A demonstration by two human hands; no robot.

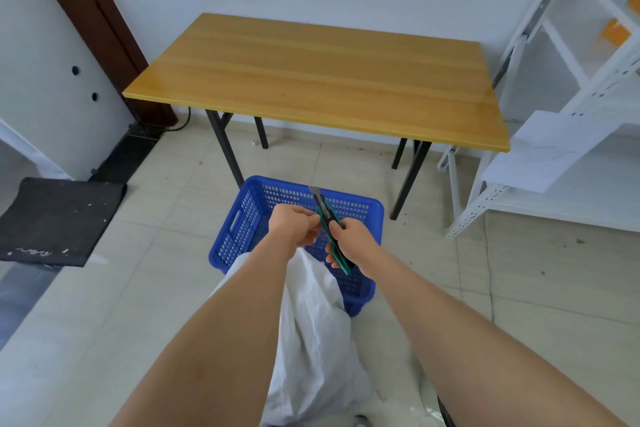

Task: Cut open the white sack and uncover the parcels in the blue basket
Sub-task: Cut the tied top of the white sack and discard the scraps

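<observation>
White sack (311, 340) crumpled, draped over blue basket (242, 218) rim.

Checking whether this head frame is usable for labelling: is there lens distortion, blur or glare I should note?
Head view: wide-angle bending curves the white shelving and the wooden table edges; soft, even daylight, no hard shadows or glare; the green utility knife and both hands are slightly soft, though the blue basket holes stay readable.

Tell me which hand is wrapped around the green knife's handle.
The right hand. Its fingers curl round the knife handle, while the left hand only pinches near the blade end.
</observation>
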